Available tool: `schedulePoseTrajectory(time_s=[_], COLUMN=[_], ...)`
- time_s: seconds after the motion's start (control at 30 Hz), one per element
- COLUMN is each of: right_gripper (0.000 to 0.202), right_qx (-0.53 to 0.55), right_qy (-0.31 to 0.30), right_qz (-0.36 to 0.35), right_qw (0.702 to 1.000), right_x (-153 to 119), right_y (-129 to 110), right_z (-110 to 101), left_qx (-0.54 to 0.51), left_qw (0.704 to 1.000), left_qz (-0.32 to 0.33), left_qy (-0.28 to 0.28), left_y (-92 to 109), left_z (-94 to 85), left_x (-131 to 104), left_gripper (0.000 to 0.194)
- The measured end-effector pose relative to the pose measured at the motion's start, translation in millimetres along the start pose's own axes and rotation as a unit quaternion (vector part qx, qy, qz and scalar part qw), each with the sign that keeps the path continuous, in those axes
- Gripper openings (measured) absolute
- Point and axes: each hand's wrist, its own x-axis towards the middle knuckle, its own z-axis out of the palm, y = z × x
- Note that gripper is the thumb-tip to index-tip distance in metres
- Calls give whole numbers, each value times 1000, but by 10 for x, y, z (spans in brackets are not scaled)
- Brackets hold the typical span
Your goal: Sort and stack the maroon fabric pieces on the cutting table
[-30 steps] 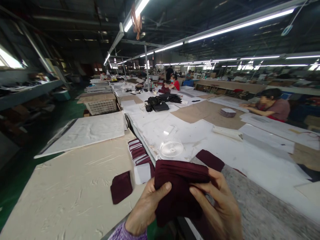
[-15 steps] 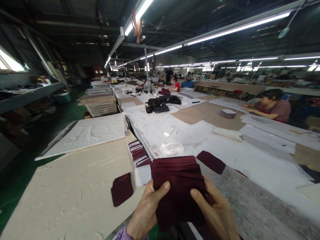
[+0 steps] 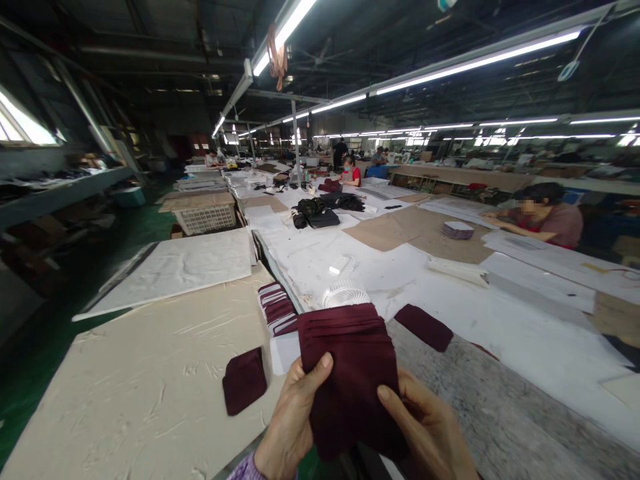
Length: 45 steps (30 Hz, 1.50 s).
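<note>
Left fingers (image 3: 320,371) and right fingers (image 3: 393,404) grip opposite sides of maroon cloth pieces (image 3: 353,373), probably keeping layers together; white fan (image 3: 345,294) just beyond the fingertips.

A hand could pass low over the cream sheet (image 3: 145,373) left of the flat maroon stack (image 3: 245,381), but straight ahead the white fan (image 3: 345,293) stands in the way beyond the held maroon pieces (image 3: 350,367), with the striped row (image 3: 277,308) lying to its left.
</note>
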Motion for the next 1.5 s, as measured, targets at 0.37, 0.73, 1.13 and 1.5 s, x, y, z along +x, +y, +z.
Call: schedulePoseTrajectory(time_s=[0.37, 0.73, 1.13, 1.5], right_gripper=[29, 27, 30, 28], right_qx=[59, 86, 97, -13], right_qy=[112, 138, 103, 75], right_qz=[61, 56, 33, -63], right_qw=[990, 985, 989, 995], right_x=[31, -19, -6, 83], right_y=[-141, -113, -113, -136], right_z=[97, 106, 87, -66], left_qx=[-25, -28, 7, 43], left_qw=[999, 995, 999, 996], left_qz=[-17, -11, -22, -34], left_qy=[-20, -96, -42, -71], left_y=[-105, -141, -17, 15], left_z=[59, 19, -42, -92], left_x=[-68, -50, -33, -68], left_gripper=[15, 15, 14, 21])
